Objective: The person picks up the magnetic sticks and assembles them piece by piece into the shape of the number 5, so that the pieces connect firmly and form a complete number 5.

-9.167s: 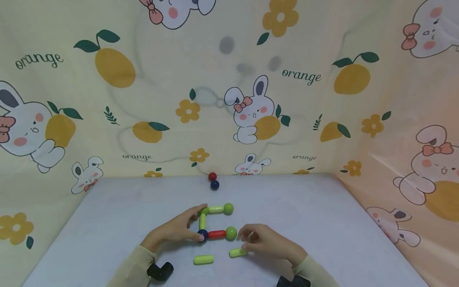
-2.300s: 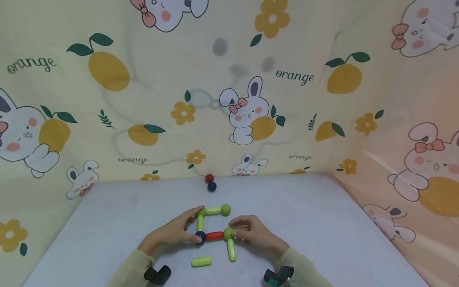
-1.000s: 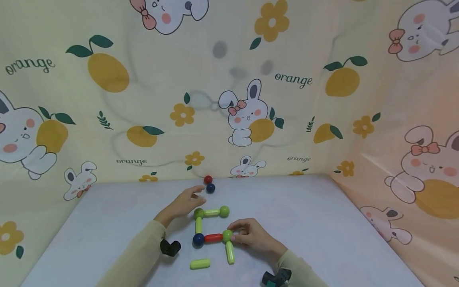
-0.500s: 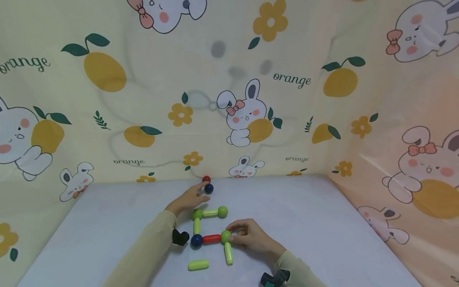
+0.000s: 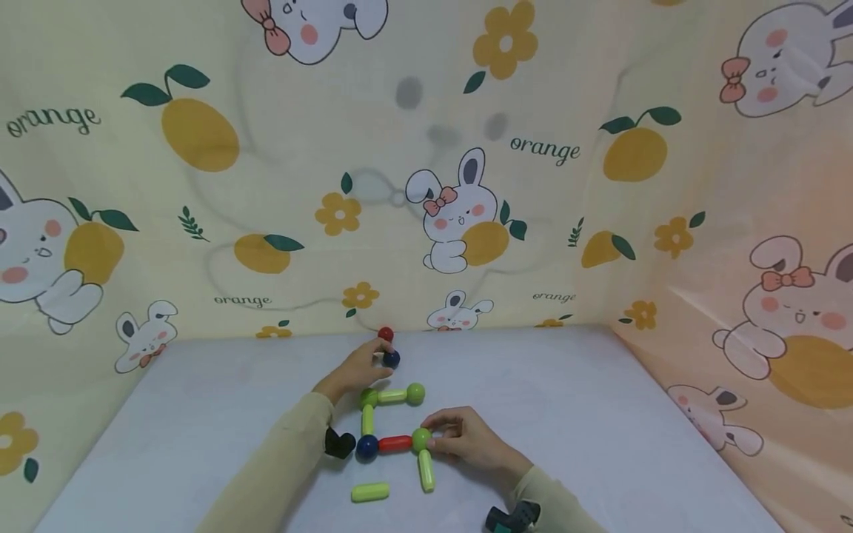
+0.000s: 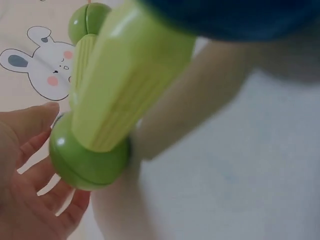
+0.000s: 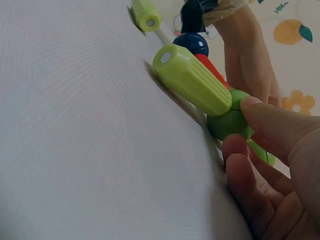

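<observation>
Since the earlier frame, one glossy dark-blue ball (image 5: 393, 360) has come nearer. Closest, a light-green plastic stick (image 5: 370, 492) lies crosswise; my right hand (image 5: 474, 443) pinches a shiny green ball (image 5: 419, 439); beyond it, my left hand (image 5: 356, 368) pinches that blue ball, just short of a shiny red ball (image 5: 386, 334).

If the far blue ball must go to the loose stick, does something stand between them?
Yes. Between the far blue ball in the left hand and the loose stick lie the back green stick, then the red stick and near blue ball.
</observation>
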{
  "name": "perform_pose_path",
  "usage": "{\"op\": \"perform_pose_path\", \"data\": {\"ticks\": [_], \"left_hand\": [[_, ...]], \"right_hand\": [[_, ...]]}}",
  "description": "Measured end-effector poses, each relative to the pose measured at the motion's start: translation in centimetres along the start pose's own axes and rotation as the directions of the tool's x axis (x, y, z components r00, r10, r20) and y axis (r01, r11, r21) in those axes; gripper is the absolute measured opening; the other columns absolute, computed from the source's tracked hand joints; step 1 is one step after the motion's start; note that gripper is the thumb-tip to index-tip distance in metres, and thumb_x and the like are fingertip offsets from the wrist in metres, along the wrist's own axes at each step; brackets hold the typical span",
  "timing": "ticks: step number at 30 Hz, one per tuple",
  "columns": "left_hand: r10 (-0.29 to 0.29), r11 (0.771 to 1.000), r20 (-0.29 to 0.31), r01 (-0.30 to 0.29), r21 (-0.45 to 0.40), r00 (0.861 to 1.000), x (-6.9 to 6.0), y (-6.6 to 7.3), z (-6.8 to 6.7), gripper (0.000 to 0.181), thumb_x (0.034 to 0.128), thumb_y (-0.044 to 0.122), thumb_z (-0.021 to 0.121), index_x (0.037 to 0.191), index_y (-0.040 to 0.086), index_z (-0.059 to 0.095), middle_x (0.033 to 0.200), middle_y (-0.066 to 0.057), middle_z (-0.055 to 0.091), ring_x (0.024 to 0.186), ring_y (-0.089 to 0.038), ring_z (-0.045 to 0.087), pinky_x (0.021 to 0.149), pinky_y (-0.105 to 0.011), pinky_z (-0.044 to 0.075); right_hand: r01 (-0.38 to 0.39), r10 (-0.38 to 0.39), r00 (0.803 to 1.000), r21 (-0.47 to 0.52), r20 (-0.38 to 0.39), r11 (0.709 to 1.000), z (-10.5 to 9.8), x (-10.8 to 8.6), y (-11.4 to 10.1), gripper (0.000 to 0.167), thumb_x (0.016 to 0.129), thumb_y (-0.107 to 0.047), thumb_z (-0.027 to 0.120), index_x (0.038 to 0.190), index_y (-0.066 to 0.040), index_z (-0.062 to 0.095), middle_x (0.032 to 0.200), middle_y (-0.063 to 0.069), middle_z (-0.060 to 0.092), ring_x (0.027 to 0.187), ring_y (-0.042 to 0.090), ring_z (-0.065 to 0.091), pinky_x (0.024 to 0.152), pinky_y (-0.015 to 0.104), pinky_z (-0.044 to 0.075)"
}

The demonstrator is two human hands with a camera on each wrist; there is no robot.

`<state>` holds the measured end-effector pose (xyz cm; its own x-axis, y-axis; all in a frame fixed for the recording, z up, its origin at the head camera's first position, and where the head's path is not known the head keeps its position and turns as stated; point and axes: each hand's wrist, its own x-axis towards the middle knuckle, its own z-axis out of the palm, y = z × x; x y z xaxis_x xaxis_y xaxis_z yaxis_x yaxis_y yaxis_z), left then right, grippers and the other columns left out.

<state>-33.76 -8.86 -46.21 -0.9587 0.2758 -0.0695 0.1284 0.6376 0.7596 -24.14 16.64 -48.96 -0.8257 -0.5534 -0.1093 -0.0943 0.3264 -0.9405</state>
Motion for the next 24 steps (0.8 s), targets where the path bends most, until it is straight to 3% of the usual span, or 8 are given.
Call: {"op": "perform_pose_path", "data": {"ticks": [10,16,24], "left_hand": [[0.051,0.992,0.045,-0.056,0.110,0.998,-0.60,0.41,1.03,0.046,0.0915,0.010,0.071,0.136,0.013,0.061,0.135,-0.014,0.062,0.122,-0.031,0.059,0.108,-0.050,0.048],[0.051,0.995,0.024,-0.053,0.090,0.998,-0.86,0.15,1.04,0.034,0.0931,0.009,0.068,0.126,0.011,0.064,0.127,-0.014,0.065,0.120,-0.030,0.060,0.107,-0.050,0.048],[0.042,0.998,0.016,-0.043,0.056,0.999,-0.96,0.06,0.88,0.030,0.0951,0.012,0.067,0.124,0.009,0.063,0.128,-0.013,0.066,0.121,-0.031,0.061,0.108,-0.050,0.048]], "right_hand": [[0.024,-0.024,1.000,-0.005,-0.004,1.000,0.06,0.00,0.07,0.030,0.093,-0.013,0.072,0.121,-0.003,0.070,0.116,0.014,0.072,0.058,0.003,0.052,0.053,0.017,0.047],[0.022,-0.022,1.000,-0.007,-0.003,1.000,0.10,-0.09,-0.05,0.030,0.094,-0.014,0.072,0.121,-0.003,0.070,0.116,0.014,0.072,0.058,0.003,0.052,0.053,0.017,0.047],[0.017,-0.017,1.000,0.007,-0.003,1.000,0.11,-0.07,0.02,0.029,0.094,-0.013,0.071,0.121,-0.003,0.070,0.120,0.013,0.071,0.060,0.003,0.054,0.053,0.018,0.047]]}}
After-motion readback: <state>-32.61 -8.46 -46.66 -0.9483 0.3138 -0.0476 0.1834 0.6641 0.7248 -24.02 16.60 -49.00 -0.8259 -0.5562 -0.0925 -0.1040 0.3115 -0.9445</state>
